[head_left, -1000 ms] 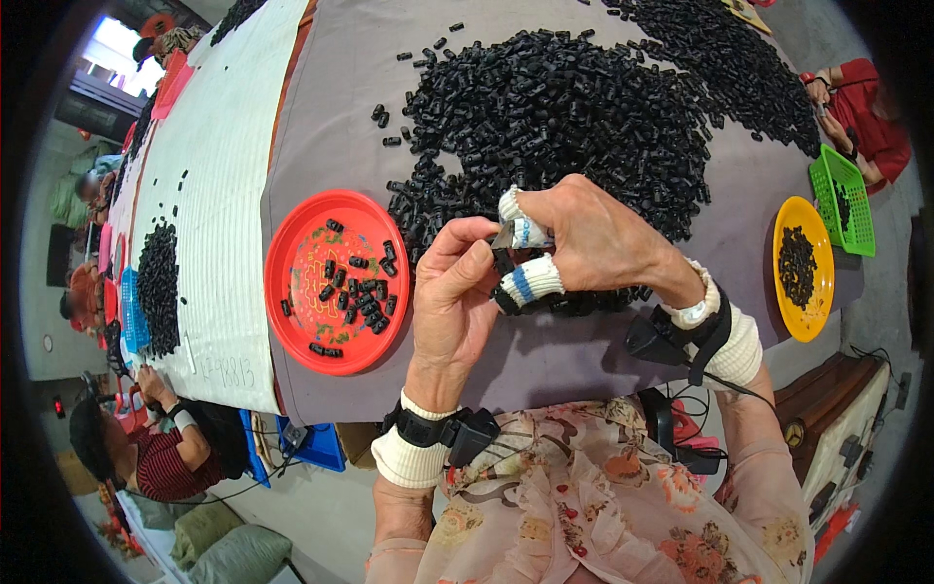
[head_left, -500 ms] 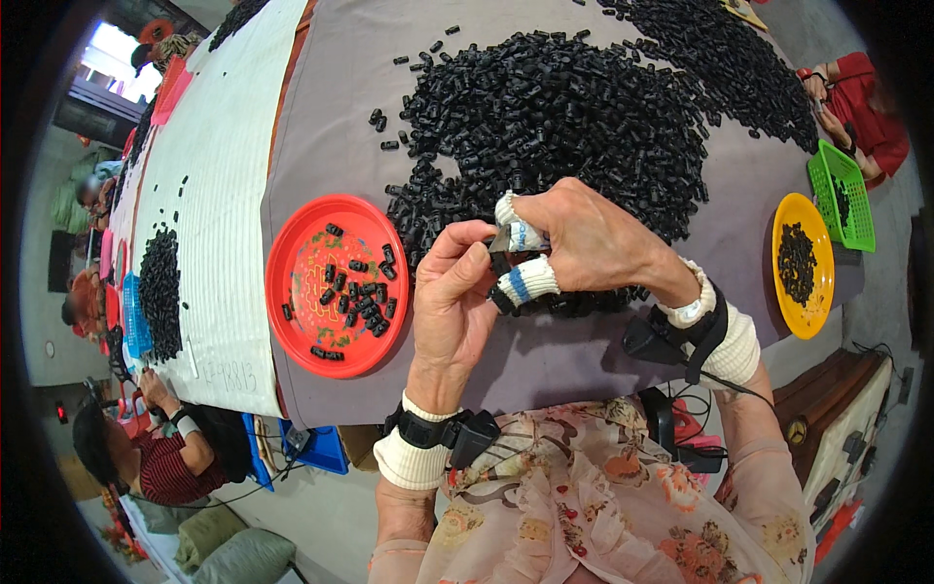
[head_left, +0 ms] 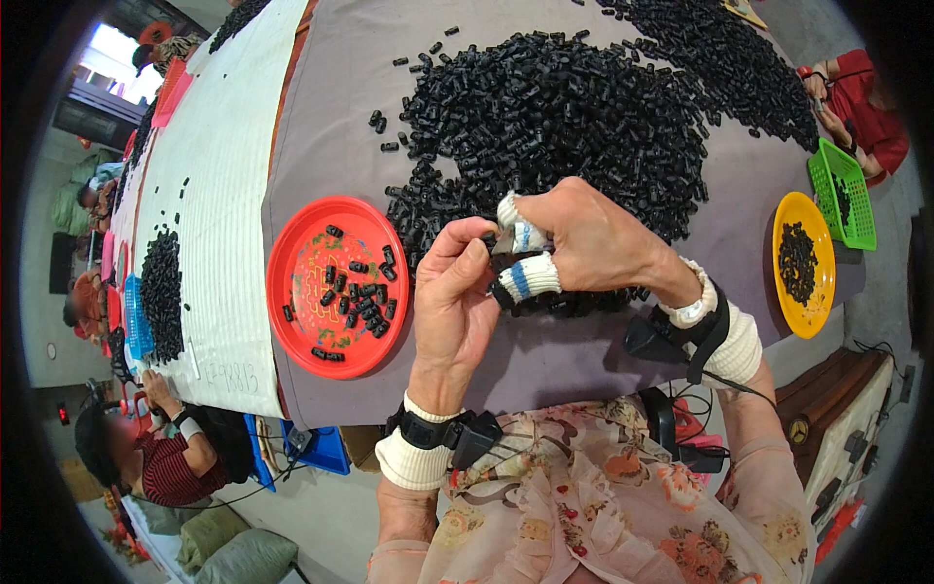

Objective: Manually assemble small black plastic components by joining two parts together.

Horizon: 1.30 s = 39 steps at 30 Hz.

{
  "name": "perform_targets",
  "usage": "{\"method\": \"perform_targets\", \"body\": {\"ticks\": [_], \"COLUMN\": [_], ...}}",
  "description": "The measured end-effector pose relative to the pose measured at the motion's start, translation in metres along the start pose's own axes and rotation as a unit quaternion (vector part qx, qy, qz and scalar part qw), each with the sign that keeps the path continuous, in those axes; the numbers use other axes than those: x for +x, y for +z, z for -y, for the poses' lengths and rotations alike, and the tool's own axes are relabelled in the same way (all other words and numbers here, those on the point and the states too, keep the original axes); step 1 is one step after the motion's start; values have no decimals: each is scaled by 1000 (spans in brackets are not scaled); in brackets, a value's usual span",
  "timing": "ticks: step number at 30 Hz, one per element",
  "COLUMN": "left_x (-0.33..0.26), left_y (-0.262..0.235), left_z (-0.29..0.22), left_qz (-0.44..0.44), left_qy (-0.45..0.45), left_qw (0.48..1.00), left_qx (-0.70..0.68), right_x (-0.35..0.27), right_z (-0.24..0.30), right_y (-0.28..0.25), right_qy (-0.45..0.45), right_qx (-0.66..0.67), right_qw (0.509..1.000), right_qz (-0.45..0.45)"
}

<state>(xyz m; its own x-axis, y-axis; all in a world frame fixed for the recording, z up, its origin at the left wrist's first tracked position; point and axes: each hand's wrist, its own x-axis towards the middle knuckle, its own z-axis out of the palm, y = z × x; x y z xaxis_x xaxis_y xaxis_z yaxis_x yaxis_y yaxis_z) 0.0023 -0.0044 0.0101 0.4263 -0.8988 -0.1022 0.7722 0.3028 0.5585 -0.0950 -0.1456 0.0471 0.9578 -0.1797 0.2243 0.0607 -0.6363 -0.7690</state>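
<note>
Firstly, we recorded one left hand (head_left: 451, 297), thumb and forefinger pinching a small black plastic-looking piece (head_left: 488, 238), partly hidden; one right hand (head_left: 592, 237), fingers in blue-banded white knit sleeves (head_left: 533, 279), curled round a grey metal-looking blade (head_left: 505, 241) just beside it; one heap of small black cylinders (head_left: 555, 107) beyond; one round red patterned plate (head_left: 292, 268), leftward. We judged a slipping blade could nick the left fingertips, a slack pinch drop the piece.

Plate (head_left: 294, 261) L, pile (head_left: 555, 117) ctr, basket (head_left: 859, 222) R
</note>
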Motion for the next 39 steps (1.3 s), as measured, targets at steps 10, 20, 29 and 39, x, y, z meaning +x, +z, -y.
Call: {"method": "perform_targets", "body": {"ticks": [10, 20, 29, 39], "left_x": [3, 0, 0, -1], "left_y": [2, 13, 15, 10], "left_z": [2, -7, -6, -7], "left_qz": [-13, -36, -61, -41], "left_qy": [12, 1, 2, 5], "left_qw": [1000, 998, 996, 996], "left_qx": [-26, 55, 72, 83], "right_x": [-1, 3, 2, 2], "right_z": [15, 13, 4, 7], "right_y": [-1, 0, 5, 5], "right_qy": [17, 4, -7, -4], "right_qx": [119, 67, 38, 58], "right_qw": [992, 997, 998, 997], "right_qz": [-29, -37, -50, -41]}}
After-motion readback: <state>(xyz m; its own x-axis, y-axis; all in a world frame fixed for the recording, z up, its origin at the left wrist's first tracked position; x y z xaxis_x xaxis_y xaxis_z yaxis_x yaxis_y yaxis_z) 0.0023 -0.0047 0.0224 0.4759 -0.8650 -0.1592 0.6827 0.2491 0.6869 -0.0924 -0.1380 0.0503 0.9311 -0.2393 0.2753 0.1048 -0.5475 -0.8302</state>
